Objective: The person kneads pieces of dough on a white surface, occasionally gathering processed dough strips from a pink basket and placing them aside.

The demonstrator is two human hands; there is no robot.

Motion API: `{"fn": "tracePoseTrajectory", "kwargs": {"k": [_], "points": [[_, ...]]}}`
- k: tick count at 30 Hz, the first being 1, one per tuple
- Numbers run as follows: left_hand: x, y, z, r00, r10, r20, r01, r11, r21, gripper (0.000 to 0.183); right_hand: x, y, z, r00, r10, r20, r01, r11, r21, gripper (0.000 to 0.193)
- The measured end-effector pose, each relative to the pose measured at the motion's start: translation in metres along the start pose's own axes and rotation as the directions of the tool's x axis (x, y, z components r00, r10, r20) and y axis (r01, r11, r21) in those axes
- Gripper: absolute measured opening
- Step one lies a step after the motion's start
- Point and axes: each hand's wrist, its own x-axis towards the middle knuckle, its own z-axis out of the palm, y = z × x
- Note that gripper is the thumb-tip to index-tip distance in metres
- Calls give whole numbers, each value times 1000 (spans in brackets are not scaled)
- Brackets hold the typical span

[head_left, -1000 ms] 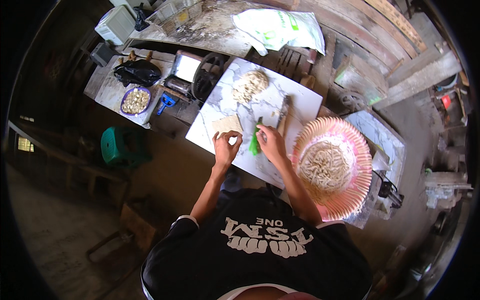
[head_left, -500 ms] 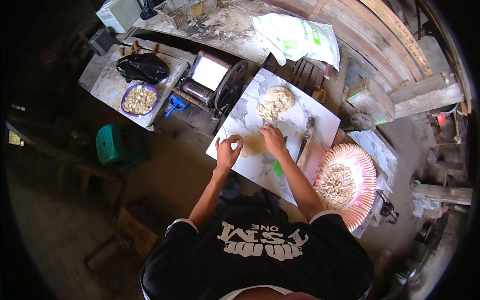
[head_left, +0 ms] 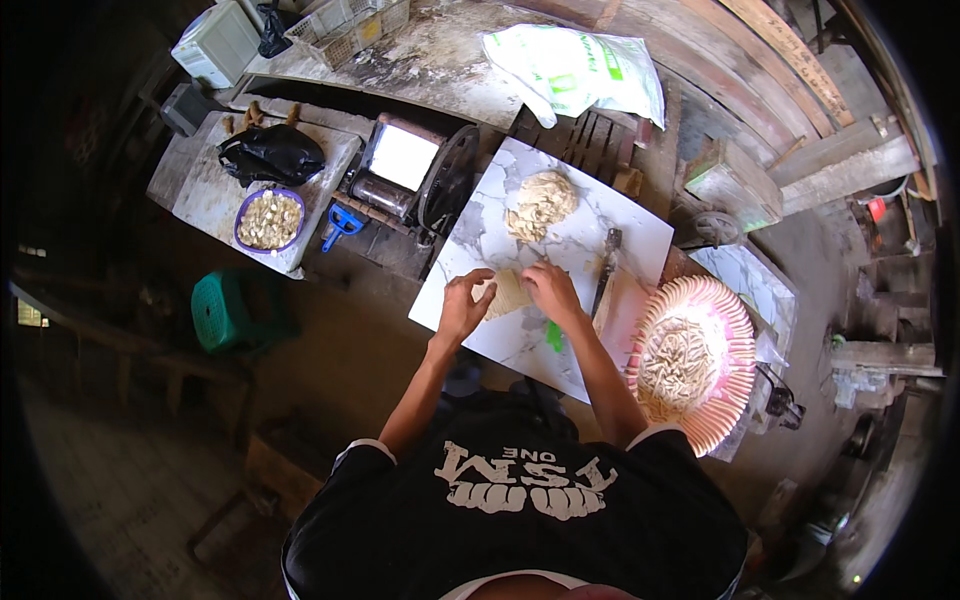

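Roughly midway: both hands, left hand and right hand, press fingers-down on a flat dough sheet, gripping nothing else. Dough pile on the marble surface looks unworked; pink basket already holds cut strips.

On the marble surface, bare room lies at 12 o'clock of the two hands, up to the dough heap. At 3 o'clock a knife and a green scraper block the way, with the pink basket beyond. At 10 o'clock stands the roller machine.
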Motion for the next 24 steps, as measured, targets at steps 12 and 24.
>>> {"fn": "tracePoseTrajectory", "kwargs": {"k": [12, 24], "points": [[-14, 71, 0, 916, 243, 319, -153, 947, -281, 32, -63, -72, -56, 921, 218, -324, -73, 911, 406, 16], [-22, 97, 35, 961, 175, 215, -40, 854, -519, 16, -147, -34, -79, 746, 383, -545, -239, 918, 317, 11]]}}
